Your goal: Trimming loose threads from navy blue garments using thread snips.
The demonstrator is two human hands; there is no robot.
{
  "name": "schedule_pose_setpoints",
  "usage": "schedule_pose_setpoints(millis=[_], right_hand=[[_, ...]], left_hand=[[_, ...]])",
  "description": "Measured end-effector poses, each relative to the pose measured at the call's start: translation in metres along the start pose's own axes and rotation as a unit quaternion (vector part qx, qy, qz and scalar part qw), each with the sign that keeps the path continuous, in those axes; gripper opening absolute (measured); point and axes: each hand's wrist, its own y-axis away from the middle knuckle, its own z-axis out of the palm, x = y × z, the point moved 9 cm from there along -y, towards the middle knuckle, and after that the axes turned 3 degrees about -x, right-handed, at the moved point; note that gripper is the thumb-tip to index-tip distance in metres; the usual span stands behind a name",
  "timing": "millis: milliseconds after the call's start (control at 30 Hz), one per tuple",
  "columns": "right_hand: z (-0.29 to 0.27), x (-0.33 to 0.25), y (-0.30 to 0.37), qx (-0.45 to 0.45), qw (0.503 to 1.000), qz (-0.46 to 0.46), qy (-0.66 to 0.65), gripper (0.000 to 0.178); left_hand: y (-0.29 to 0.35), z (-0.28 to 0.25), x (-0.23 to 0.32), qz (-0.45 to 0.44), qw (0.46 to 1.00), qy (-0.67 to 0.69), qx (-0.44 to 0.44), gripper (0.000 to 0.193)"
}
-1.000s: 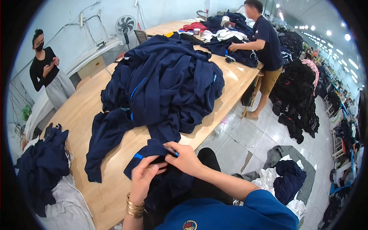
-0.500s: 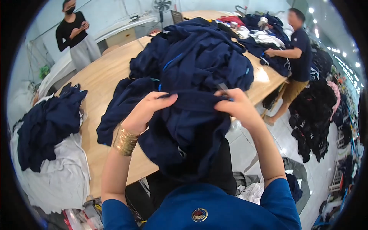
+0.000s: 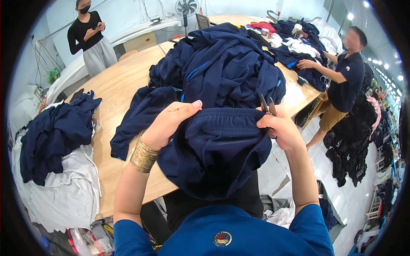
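Navy trousers (image 3: 222,134) with a gathered elastic waistband hang stretched between my two hands, above my lap at the table edge. My left hand (image 3: 173,121), with gold bangles on its wrist, grips the waistband's left end, thumb on top. The other end is pinched by my right hand (image 3: 279,128), which also holds a pair of metal thread snips (image 3: 268,104), blades pointing up and away. Their handle is mostly hidden in the palm. Just beyond my hands, a large heap of navy garments (image 3: 230,64) lies on the wooden table (image 3: 124,89).
On the left, more navy clothing (image 3: 55,132) rests on white cloth (image 3: 64,192). One person (image 3: 89,38) stands at the far left holding a phone; another (image 3: 348,77) handles clothes at the right. A black clothes pile (image 3: 352,141) lies on the floor.
The waistband has turned so its gathered elastic now shows flat and sharp. The snips' blades stand out more clearly at my right hand. The person at the right has straightened and shifted right.
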Motion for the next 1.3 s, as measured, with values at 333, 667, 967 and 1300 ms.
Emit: schedule_pose_setpoints(millis=[333, 667, 967, 1300], right_hand=[[0.036, 0.0, 0.0, -0.138, 0.989, -0.05, 0.02, 0.021], [0.02, 0.002, 0.0, 0.07, 0.918, -0.216, 0.324, 0.018], [-0.052, 0.019, 0.013, 0.056, 0.966, -0.174, 0.181, 0.013], [0.01, -0.014, -0.039, -0.134, 0.974, -0.082, 0.161, 0.013]], left_hand=[[0.013, 0.049, 0.003, 0.196, 0.87, -0.418, -0.173, 0.029], [0.035, 0.017, 0.017, 0.13, 0.99, 0.053, 0.023, 0.032], [0.112, -0.158, 0.055, 0.236, 0.934, 0.099, 0.251, 0.032], [0.103, -0.187, 0.1, 0.166, 0.78, -0.513, 0.318, 0.016]])
